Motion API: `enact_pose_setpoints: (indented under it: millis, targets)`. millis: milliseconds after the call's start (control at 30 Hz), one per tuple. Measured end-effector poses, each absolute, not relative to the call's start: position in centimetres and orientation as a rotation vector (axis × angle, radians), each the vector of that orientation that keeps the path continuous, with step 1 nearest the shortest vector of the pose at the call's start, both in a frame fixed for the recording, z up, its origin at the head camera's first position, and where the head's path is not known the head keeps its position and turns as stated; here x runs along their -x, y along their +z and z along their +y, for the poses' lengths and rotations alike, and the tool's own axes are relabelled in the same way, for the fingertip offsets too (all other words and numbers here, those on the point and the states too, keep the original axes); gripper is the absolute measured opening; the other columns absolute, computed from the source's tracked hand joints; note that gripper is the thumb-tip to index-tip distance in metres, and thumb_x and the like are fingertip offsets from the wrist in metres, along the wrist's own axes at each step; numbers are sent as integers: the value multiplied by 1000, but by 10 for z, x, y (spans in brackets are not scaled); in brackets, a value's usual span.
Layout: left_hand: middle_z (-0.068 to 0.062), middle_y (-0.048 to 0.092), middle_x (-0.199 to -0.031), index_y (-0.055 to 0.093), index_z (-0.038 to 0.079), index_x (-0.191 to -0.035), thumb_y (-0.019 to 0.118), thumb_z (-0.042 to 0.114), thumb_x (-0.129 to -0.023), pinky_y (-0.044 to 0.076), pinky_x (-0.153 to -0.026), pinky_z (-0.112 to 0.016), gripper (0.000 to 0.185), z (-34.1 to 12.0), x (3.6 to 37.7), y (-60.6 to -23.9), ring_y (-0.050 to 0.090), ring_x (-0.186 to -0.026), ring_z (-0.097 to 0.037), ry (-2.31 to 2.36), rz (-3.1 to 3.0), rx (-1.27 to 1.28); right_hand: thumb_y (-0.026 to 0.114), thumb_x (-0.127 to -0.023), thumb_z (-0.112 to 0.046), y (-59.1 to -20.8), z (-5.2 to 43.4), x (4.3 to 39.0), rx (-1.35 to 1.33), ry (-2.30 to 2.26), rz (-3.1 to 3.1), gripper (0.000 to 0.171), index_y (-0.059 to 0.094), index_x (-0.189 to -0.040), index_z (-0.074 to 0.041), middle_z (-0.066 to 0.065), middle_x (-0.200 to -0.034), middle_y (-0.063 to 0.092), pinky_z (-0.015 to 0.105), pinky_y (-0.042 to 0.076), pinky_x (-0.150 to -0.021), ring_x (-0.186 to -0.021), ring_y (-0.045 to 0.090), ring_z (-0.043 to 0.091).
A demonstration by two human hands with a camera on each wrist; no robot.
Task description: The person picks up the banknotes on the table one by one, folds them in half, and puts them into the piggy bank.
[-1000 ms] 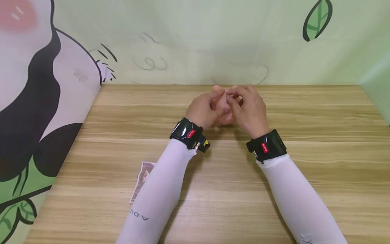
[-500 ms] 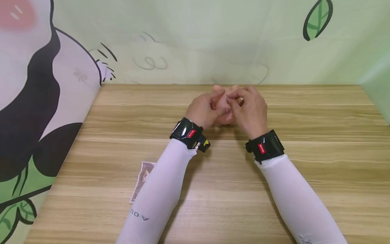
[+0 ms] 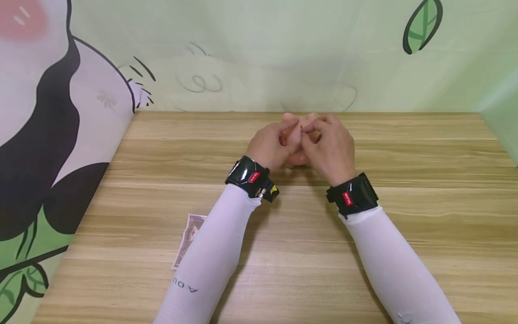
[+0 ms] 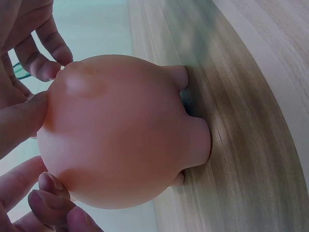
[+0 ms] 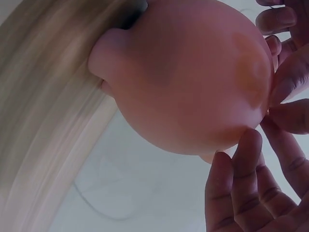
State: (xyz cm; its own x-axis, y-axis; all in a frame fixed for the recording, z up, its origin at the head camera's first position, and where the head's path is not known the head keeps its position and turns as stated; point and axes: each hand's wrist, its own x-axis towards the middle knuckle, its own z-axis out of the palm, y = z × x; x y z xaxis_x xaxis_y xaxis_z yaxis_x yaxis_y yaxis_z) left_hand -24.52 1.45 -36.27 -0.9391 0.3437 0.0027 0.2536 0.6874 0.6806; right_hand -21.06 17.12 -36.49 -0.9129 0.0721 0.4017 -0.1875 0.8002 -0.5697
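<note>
A round pink piggy bank [image 4: 116,135] with stubby feet stands on the wooden table, largely covered by both hands in the head view. My left hand [image 3: 269,146] holds its upper left side, with index finger and thumb spread over the top. On the upper right, my right hand [image 3: 332,146] brings thumb and index fingertips together at the top of the piggy bank. A tiny dark bit shows at that pinch, mostly hidden, and its kind cannot be told. In the right wrist view, fingertips [image 5: 248,142] touch the pink surface.
A purplish banknote [image 3: 187,240] lies on the table [image 3: 291,252], partly under my left forearm. Directly behind the piggy bank rises a pale green wall [image 3: 259,54] with drawn leaves. A panda picture [image 3: 56,112] covers the left side.
My right thumb and index finger have shifted slightly at the top of the piggy bank, and the right wrist has turned a little. The left hand and the banknote stay in place.
</note>
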Motion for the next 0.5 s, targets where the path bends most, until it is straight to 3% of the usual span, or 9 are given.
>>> enact_pose_setpoints:
  millis: [300, 500]
  targets:
    - [-1, 58, -80, 55, 24, -151, 73, 29, -97, 40, -60, -26, 58, 15, 246, -363, 53, -73, -16, 1088, 2772, -494, 70, -86, -15, -358, 174, 209, -84, 919, -2632, 16, 80, -93, -4, 11, -116, 72, 46, 52, -75, -90, 70, 30]
    - [-1, 58, -82, 53, 24, -152, 75, 36, -96, 40, -61, -25, 62, 17, 246, -364, 53, -75, -16, 1084, 2763, -500, 71, -88, -15, -352, 182, 208, -111, 1024, -2690, 15, 79, -95, -3, 11, -122, 68, 43, 53, -79, -91, 69, 31]
